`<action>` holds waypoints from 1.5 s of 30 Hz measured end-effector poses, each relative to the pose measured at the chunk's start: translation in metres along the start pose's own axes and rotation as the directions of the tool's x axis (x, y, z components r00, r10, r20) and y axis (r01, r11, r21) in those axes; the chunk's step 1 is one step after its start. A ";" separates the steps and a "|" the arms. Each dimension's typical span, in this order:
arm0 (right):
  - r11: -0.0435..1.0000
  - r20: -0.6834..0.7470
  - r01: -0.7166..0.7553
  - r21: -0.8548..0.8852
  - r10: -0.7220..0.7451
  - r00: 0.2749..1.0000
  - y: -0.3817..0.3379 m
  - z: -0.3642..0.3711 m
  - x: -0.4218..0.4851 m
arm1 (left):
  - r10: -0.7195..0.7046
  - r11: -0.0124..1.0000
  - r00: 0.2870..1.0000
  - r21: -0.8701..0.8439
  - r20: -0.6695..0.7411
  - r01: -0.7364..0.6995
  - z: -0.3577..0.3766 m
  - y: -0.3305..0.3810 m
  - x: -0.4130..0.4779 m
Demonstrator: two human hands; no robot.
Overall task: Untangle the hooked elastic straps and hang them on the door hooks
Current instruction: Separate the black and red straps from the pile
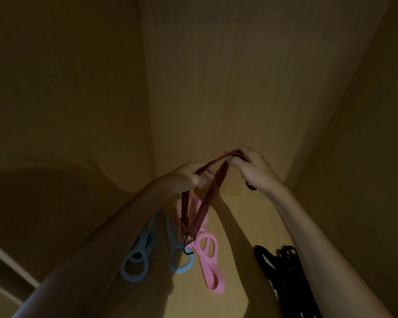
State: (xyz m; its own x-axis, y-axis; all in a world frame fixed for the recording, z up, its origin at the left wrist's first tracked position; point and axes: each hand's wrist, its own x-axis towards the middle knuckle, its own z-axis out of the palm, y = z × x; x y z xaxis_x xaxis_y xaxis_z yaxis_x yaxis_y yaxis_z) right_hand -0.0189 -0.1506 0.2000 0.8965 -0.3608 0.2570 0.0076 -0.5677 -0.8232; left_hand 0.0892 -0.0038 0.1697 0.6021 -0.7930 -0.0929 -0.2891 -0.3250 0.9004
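Left hand (186,177) curled round a red striped elastic strap (202,203), right hand (251,166) pinching its top bend. Draped in a narrow fold over the pink plastic loops (208,255), black wire hook (188,249) dangling against them. Left of the pink loops, blue loops (145,251); right, well apart, a dark bundle (283,271). Behind, smooth wooden door (216,88).

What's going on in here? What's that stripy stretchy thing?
A person is holding up a red striped elastic strap in front of a wooden door. The left hand pinches one part and the right hand grips the top, so it droops in a loop. Its black hook dangles at the bottom and is not hung on anything yet. Behind it are a pink plastic clip and a blue plastic clip.
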 end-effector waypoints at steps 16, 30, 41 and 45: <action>0.984 -0.008 0.085 -0.154 -0.087 0.996 0.023 -0.014 0.001 | 0.078 0.989 0.997 0.125 0.026 -0.081 -0.005 0.000 -0.003; 0.981 0.179 -0.194 -0.019 0.195 0.964 0.063 0.023 -0.037 | -0.096 0.883 0.971 -0.469 -0.219 -0.019 0.000 0.003 0.013; 0.910 0.045 -0.326 0.257 0.326 0.944 0.081 0.108 -0.060 | -0.091 0.888 0.975 -0.459 -0.205 -0.014 0.027 0.008 0.030; 0.928 0.039 -0.258 0.268 0.257 0.966 0.087 0.097 -0.085 | -0.207 0.872 0.945 -0.486 -0.253 0.061 0.023 -0.010 0.034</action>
State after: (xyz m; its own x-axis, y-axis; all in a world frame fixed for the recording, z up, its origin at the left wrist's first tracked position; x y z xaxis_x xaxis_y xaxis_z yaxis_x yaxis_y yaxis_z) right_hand -0.0512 -0.0982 0.0574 0.8850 -0.4654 0.0167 -0.1055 -0.2353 -0.9662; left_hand 0.0953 -0.0391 0.1473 0.8171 -0.5517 -0.1671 0.1467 -0.0813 0.9858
